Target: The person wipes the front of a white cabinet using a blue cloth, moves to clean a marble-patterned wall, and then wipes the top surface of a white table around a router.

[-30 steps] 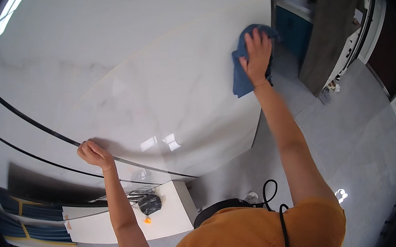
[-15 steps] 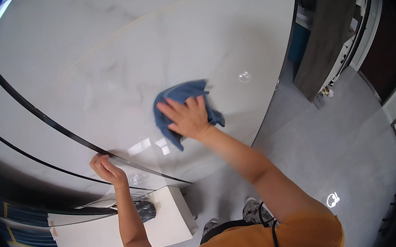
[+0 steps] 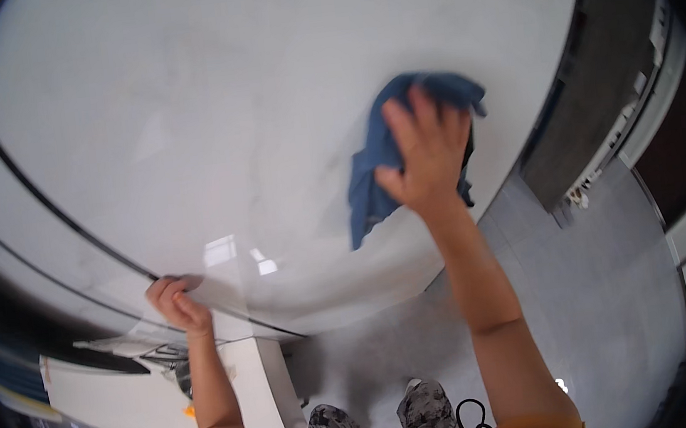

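Observation:
My right hand (image 3: 429,155) presses a crumpled blue cloth (image 3: 373,177) against a large glossy white panel (image 3: 183,122) with faint grey marbling. Its fingers are spread over the cloth and slightly blurred. Lower on the left, my left hand (image 3: 179,304) has its fingers curled at a thin dark strip (image 3: 68,222) that runs along the panel. Those fingertips meet the strip, though what lies behind them is hidden. A faint reflection of the left hand shows on the glossy surface beside it.
Below my left hand stands a white box-like unit (image 3: 262,398), with dark, thin items partly hidden behind my forearm. Grey floor (image 3: 615,260) lies to the right, past the panel's edge. A dark brown board (image 3: 613,43) and a row of small items (image 3: 626,121) stand at the far right.
My right hand has moved the blue cloth to the right and farther up the panel. The view has shifted, while my left hand stays at the dark strip.

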A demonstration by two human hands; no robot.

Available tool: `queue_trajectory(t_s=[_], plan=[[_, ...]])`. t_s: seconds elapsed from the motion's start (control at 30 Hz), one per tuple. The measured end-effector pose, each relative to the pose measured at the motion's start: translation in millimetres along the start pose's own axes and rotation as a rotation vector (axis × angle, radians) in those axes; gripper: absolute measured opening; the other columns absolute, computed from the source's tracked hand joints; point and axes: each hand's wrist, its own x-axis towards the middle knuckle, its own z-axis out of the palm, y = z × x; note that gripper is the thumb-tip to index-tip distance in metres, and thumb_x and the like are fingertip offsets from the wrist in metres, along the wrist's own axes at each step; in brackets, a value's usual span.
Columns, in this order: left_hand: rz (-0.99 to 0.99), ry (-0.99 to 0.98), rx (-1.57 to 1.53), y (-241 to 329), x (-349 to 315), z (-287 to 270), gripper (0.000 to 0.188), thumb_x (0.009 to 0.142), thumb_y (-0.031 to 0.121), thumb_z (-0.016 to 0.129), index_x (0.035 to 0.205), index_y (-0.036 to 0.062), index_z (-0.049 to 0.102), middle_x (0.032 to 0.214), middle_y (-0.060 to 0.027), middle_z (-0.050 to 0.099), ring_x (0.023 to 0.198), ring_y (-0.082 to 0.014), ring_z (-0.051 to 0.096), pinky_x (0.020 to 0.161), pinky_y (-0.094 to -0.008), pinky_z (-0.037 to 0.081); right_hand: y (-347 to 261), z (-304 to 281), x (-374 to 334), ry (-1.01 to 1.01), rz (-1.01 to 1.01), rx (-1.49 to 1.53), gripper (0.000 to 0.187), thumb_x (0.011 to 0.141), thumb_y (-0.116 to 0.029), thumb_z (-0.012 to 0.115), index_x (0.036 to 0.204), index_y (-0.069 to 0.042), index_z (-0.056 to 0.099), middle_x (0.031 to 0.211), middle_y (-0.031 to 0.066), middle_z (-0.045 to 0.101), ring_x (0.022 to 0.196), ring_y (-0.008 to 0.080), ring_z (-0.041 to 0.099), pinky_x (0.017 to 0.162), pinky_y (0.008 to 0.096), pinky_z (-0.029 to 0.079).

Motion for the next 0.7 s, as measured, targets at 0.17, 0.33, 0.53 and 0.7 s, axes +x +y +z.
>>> queue_trajectory(t_s=[0.17,0.33,0.53,0.7], plan=[[0.091,0.000,0.044,-22.8,-12.1,-13.0,0.019,0.090,0.014,0.041,0.084,0.0014,0.053,0.088,-0.0133,0.048,0.077,-0.0254,0.047,0.068,-0.0353,0.041,68.4,-4.3,27.6,0.208,-0.074,-0.013,0.057,0.078,-0.040,0.053,0.128,-0.012,0.050,0.135,0.0159,0.043,0.119,0.0412,0.040,0.098,0.0559,0.027],[0.125,0.098,0.024,-25.9,-12.2,6.4,0.020,0.092,0.015,0.040,0.084,0.0010,0.053,0.089,-0.0129,0.048,0.078,-0.0248,0.046,0.070,-0.0346,0.041,138.6,-26.4,90.4,0.412,-0.072,-0.111,0.049,0.092,-0.032,0.045,0.135,-0.010,0.041,0.142,0.0137,0.037,0.131,0.0365,0.031,0.108,0.0438,0.022],[0.220,0.280,-0.061,-47.0,-15.9,-6.4,0.022,0.095,0.014,0.037,0.084,0.0001,0.050,0.088,-0.0132,0.051,0.083,-0.0251,0.048,0.077,-0.0356,0.041,158.0,-8.3,3.9,0.398,0.099,-0.035,0.050,0.089,-0.029,0.049,0.136,-0.012,0.041,0.142,0.0138,0.037,0.132,0.0379,0.029,0.107,0.0451,0.021],[0.200,0.347,-0.193,-54.8,-12.9,2.6,0.023,0.097,0.008,0.034,0.087,-0.0028,0.052,0.091,-0.0116,0.055,0.086,-0.0207,0.051,0.082,-0.0302,0.040,143.6,24.5,-155.9,0.248,0.089,-0.112,0.057,0.080,-0.026,0.055,0.132,-0.007,0.044,0.140,0.0166,0.038,0.128,0.0389,0.033,0.106,0.0489,0.022]])
